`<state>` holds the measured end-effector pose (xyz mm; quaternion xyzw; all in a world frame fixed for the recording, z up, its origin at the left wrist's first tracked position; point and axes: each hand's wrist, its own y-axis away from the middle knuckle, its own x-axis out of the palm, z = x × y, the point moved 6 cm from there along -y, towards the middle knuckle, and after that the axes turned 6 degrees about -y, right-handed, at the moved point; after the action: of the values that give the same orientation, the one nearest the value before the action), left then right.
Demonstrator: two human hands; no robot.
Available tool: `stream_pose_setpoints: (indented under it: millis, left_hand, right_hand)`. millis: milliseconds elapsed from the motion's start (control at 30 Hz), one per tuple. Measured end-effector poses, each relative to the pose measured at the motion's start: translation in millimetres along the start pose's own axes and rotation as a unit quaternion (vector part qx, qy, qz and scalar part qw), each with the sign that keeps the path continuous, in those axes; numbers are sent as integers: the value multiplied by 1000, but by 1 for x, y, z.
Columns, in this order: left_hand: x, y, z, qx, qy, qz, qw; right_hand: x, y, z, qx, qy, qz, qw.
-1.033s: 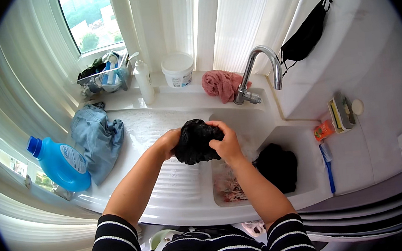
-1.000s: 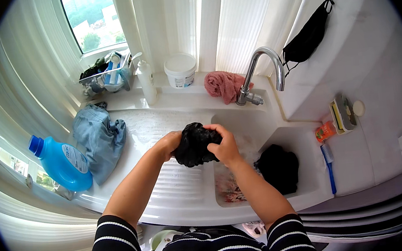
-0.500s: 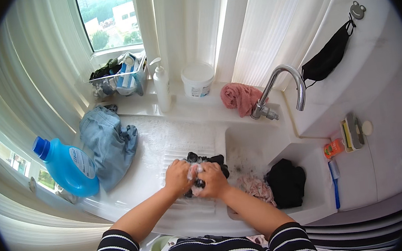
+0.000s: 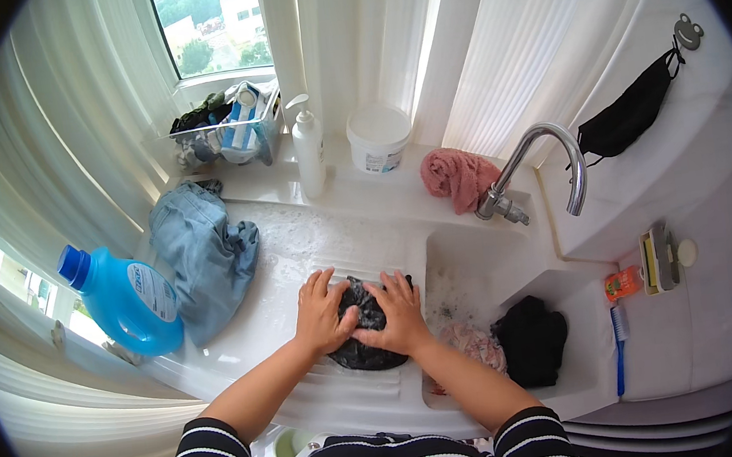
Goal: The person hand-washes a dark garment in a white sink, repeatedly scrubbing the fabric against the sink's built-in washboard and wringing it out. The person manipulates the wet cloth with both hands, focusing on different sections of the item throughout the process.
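A wet black cloth [image 4: 371,358] with white suds lies bunched on the ribbed washboard [image 4: 351,386] of the white sink. From its left side my left hand [image 4: 320,314] rests on it, fingers spread and pointing away from me. On the right my right hand [image 4: 398,316] touches it the same way, its fingers apart. Both thumbs come close together over the middle of the cloth. Part of the fabric is hidden under my palms. Beside the washboard, the basin [image 4: 449,251] holds a pale pink patterned cloth [image 4: 475,346] and a folded black garment [image 4: 531,341].
Blue jeans [image 4: 204,254] and a blue detergent bottle [image 4: 137,302] stand left. Behind are a clear bin [image 4: 265,136], a pump bottle [image 4: 309,154], a white tub [image 4: 377,142] and a pink towel [image 4: 459,180]. A curved faucet [image 4: 535,135] overhangs the basin. A blue brush [image 4: 620,349] lies right.
My fingers were curled around the bunched black cloth and suds; now they are spread over it. The cloth lies rounder and flatter on the washboard. The view has shifted slightly.
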<state>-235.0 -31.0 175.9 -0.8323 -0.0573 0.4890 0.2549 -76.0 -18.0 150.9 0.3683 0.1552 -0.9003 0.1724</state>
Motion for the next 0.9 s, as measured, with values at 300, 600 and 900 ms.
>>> stream_pose_setpoints:
  millis: [300, 600, 900]
  left_hand:
    - [-7, -31, -7, -9, 126, -16, 992]
    - [32, -31, 7, -35, -57, 36, 997]
    - [-18, 24, -31, -10, 73, 55, 996]
  right_hand:
    - [-29, -10, 24, -156, -87, -165, 970]
    - [-8, -34, -10, -4, 17, 8, 1000]
    - [-41, 35, 38, -182, 4, -75, 980]
